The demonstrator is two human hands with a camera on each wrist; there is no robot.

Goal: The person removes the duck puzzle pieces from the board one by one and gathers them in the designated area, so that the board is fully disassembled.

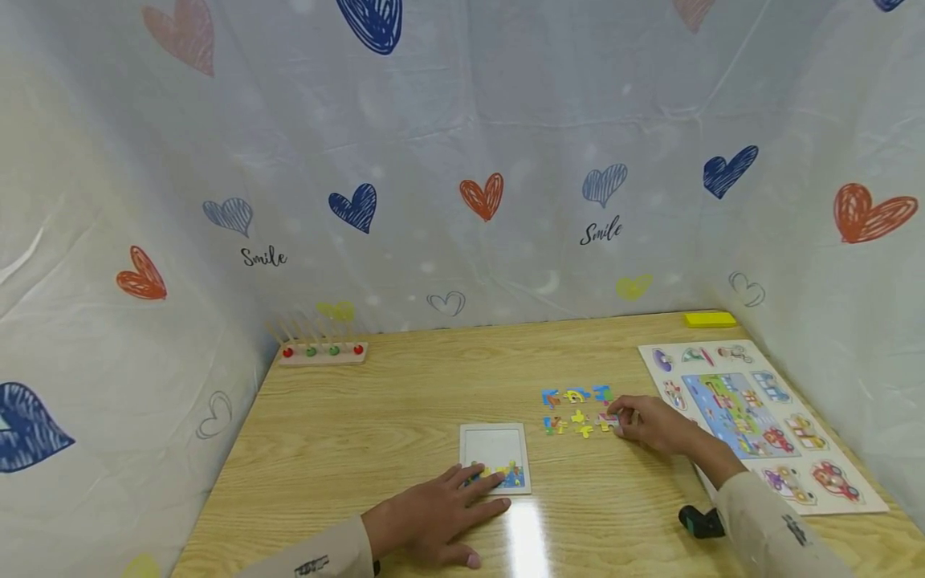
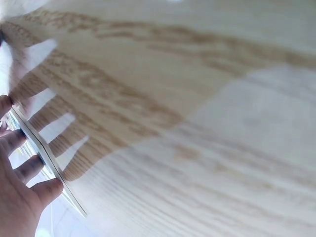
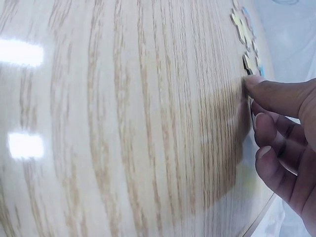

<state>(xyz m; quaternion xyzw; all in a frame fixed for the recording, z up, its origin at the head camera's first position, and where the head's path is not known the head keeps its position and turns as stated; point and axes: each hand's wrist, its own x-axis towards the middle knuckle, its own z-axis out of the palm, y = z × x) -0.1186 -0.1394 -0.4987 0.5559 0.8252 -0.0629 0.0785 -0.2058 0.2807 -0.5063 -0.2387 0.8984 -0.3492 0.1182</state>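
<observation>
My left hand (image 1: 451,514) rests with fingers spread over the lower edge of a small white-framed puzzle tray (image 1: 495,429). A strip of blue and yellow puzzle pieces (image 1: 514,475) lies along the tray's bottom, partly hidden by those fingers; the area above is bare white. In the left wrist view, the left fingers (image 2: 47,191) lie over the tray's rim. To the right, my right hand (image 1: 658,425) pinches a pinkish puzzle piece (image 1: 608,419) at the tabletop, its fingertips covering part of it. Several loose pieces (image 1: 576,395) lie beside it in two rough rows.
A large picture board (image 1: 751,474) lies at the right. A yellow block (image 1: 710,319) sits at the back right, and a pegged wooden stand with coloured beads (image 1: 323,354) at the back left. A small black object (image 1: 699,522) lies near the right forearm.
</observation>
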